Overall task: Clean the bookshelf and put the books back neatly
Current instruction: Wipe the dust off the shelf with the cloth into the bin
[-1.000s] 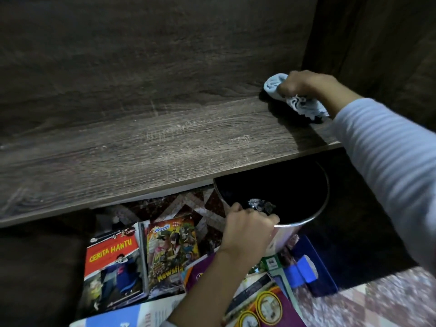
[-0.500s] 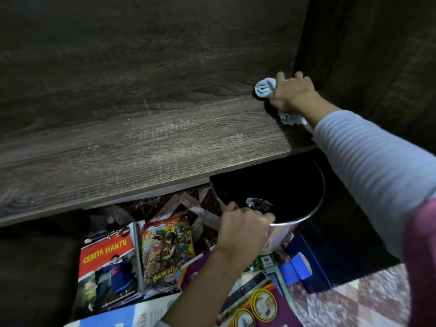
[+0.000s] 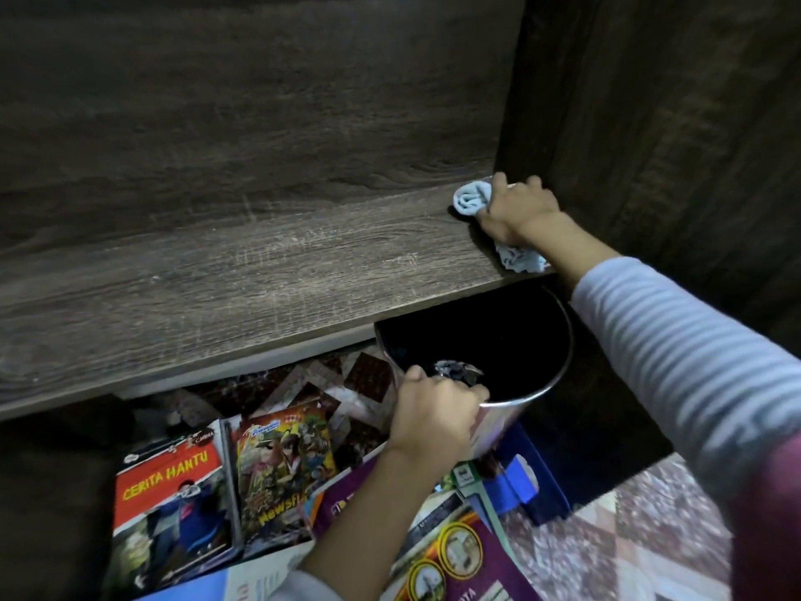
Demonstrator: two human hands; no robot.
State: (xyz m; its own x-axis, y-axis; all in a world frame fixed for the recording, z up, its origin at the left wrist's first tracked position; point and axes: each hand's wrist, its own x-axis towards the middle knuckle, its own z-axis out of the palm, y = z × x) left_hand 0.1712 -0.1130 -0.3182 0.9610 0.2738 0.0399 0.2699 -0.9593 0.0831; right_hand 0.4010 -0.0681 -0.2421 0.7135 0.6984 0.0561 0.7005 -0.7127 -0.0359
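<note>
At the two-o'clock corner of the shelf (image 3: 216, 275), the right hand (image 3: 518, 210) grips a soft, bunched blue cloth (image 3: 472, 197) against rough wood grain. The board's long axis runs toward nine o'clock, probably the stretch left to wipe. Below, the left hand (image 3: 435, 416) clasps a shiny round tin (image 3: 535, 393) by its rim. Glossy books (image 3: 173, 492) lie on the floor at seven o'clock.

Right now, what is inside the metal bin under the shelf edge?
Only a small crumpled grey scrap shows, near the rim by the left hand. The rest of the metal bin is black shadow, and the shelf board covers its far part.
</note>
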